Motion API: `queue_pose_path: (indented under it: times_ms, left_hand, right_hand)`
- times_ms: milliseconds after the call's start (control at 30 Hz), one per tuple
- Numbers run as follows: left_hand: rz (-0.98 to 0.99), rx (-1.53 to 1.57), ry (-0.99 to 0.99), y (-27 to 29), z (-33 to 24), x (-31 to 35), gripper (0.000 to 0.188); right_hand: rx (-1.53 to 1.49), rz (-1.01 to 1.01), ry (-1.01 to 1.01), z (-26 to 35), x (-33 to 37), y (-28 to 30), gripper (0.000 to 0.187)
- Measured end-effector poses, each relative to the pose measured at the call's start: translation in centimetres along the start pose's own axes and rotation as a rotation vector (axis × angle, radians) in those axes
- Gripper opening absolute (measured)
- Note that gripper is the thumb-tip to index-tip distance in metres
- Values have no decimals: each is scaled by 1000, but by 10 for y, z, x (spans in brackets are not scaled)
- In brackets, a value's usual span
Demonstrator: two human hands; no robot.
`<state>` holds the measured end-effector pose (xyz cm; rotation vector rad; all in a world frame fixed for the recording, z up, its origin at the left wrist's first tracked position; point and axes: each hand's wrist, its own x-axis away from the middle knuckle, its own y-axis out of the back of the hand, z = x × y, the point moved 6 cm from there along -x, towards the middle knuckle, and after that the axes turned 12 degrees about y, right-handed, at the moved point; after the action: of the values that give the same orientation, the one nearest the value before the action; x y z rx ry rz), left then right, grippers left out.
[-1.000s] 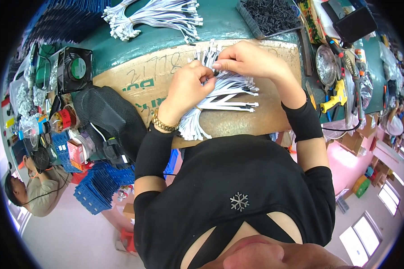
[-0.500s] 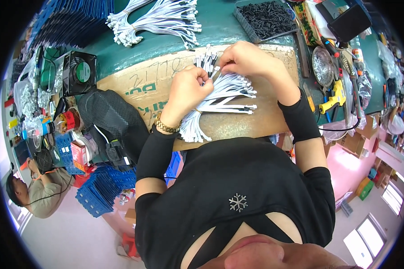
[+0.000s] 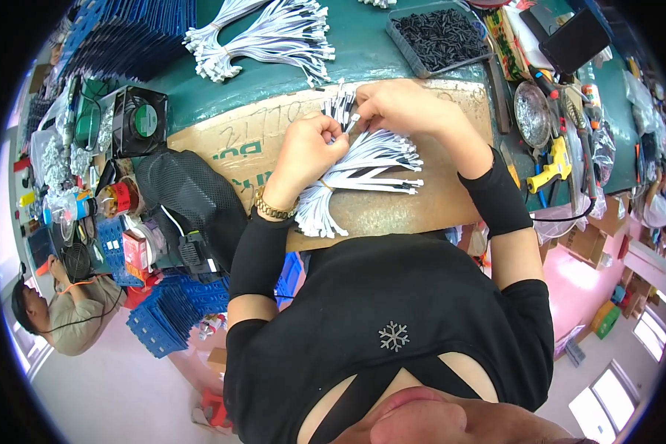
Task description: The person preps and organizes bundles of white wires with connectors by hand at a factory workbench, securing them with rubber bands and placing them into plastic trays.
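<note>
A bundle of white cables (image 3: pixel 381 157) with small plug ends lies fanned out on a cardboard sheet (image 3: pixel 266 148), bound near its lower left part. My left hand (image 3: pixel 311 148) is closed in a pinch above the bundle's left side, and a dark bit shows at its fingertips. Facing it, my right hand (image 3: pixel 392 106) pinches close to a small white connector (image 3: pixel 355 118); a thin white cable runs from there toward the left fingers. Just beyond the hands lie several cable ends with black sleeves (image 3: pixel 340 102). The fingertips partly hide what they grip.
More white cable bundles (image 3: pixel 270 41) lie at the back. A clear tray of small black sleeves (image 3: pixel 438 37) stands back right. Rightward are a metal bowl (image 3: pixel 531 115) and a yellow glue gun (image 3: pixel 551 166). A fan (image 3: pixel 139 120) and black mesh bag (image 3: pixel 189 196) sit left; another person (image 3: pixel 74 311) is beyond.
Both hands stay at nearly the same spot, with small finger shifts at the cable. The right hand has tilted slightly. The whole view has shifted a little.
</note>
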<state>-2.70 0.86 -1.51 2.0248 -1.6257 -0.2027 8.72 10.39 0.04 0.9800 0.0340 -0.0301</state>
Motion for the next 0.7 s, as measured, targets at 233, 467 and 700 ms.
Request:
queue_pose_path:
  times_ms: [233,467,700]
  left_hand:
    - [52,-41,-33,-2,5,-3,13]
    - [59,-111,-77,-5,-9,-3,12]
    - [-44,-136,58,-3,-7,4,12]
  right_hand:
    - [198,-117,207,14,6,-4,10]
    - [191,-195,268,7,17,11,13]
    - [66,-364,341,12,20,21,18]
